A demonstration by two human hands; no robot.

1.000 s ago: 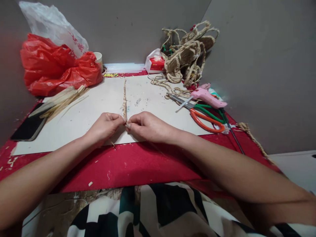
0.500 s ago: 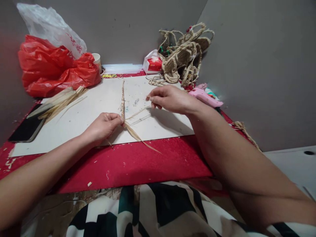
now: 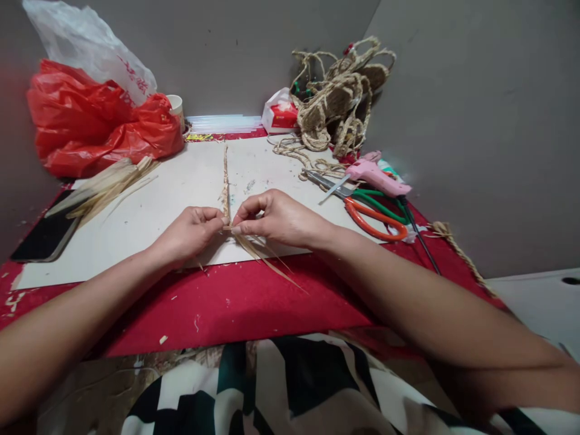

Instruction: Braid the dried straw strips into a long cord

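Note:
A thin braid of dry, straw-coloured husk (image 3: pixel 225 181) runs away from me over the white board (image 3: pixel 181 175). At its near end my left hand (image 3: pixel 193 232) is closed, pinching the braid between thumb and forefinger. Right beside it my right hand (image 3: pixel 276 220) is closed too, thumb and forefinger pressed on the husk strands just right of the braid. Loose strand ends (image 3: pixel 267 260) stick out below the right hand towards the red cloth. The exact crossing of the strands is hidden by my fingertips.
Left lie a phone (image 3: pixel 48 235) under dry husks (image 3: pixel 109 181) and a red plastic bag (image 3: pixel 99 127). A paper cup (image 3: pixel 176 107), glue sticks (image 3: pixel 226 124) and a tissue pack (image 3: pixel 280 113) stand behind. Right are woven straw sandals (image 3: pixel 338 99), scissors (image 3: pixel 371 214) and a pink glue gun (image 3: pixel 378 177).
My right hand has come down and left from holding a strand out to the side, to the braid's end next to my left hand. The scissors are now uncovered.

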